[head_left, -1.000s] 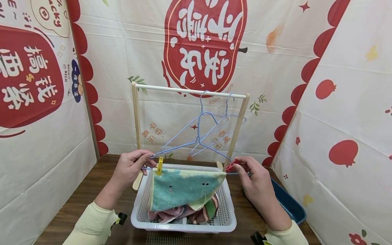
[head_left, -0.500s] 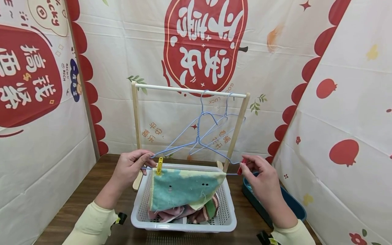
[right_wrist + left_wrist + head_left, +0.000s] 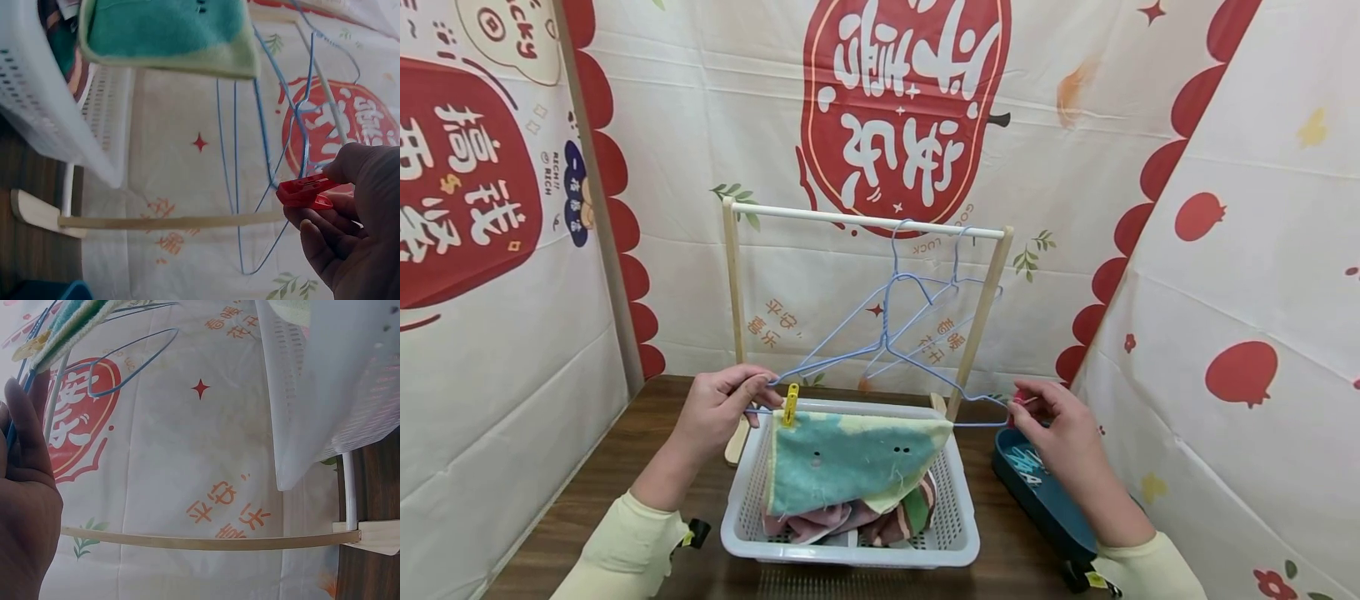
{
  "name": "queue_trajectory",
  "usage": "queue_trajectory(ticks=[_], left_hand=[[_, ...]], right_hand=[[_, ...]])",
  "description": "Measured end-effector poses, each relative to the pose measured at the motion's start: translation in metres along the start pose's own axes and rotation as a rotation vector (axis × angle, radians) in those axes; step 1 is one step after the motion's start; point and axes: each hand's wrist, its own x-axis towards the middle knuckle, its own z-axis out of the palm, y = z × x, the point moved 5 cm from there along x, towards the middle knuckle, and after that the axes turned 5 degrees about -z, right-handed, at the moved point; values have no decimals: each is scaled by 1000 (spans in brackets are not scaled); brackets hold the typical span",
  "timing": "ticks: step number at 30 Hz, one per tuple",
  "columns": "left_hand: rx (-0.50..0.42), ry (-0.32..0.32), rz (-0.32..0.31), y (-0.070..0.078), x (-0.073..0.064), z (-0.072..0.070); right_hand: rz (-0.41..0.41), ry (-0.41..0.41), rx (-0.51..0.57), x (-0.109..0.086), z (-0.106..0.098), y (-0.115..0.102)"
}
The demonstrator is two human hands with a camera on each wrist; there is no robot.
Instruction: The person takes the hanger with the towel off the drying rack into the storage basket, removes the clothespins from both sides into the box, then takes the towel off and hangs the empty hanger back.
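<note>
My left hand (image 3: 718, 408) grips the left end of a blue wire hanger (image 3: 886, 321), held over the basket. Over the hanger's lower bar hangs a teal and pale yellow cloth (image 3: 857, 458). A yellow clothespin (image 3: 790, 406) clips the cloth's upper left corner. At the hanger's right end, my right hand (image 3: 1063, 425) pinches a red clothespin (image 3: 1017, 406), apart from the cloth. In the right wrist view this red clothespin (image 3: 303, 192) is between thumb and fingers, by the wire's bend. No clothespin shows on the cloth's upper right corner (image 3: 247, 65).
A white basket (image 3: 850, 557) with crumpled pink and striped cloths stands under the hanger. Behind it is a wooden rack with a white rail (image 3: 865, 221) bearing blue hangers (image 3: 955, 258). A dark blue tray (image 3: 1037, 508) with small light-blue pieces lies right. Printed cloth walls surround the table.
My right hand has moved right with the red clothespin, from near the cloth's upper right corner to the hanger's end. The blue tray shows more. My left hand stays in place.
</note>
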Motion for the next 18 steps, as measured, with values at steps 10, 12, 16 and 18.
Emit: queue_trajectory(ticks=[10, 12, 16, 18], left_hand=[[-3, 4, -4, -2, 1, -3], [-3, 4, -4, -2, 2, -3], [-4, 6, -4, -2, 1, -3], [-2, 5, -6, -3, 1, -3]], right_hand=[[75, -3, -60, -1, -10, 19], [96, -16, -65, -1, -13, 25], [133, -73, -70, -1, -14, 40], [158, -124, -69, -2, -13, 50]])
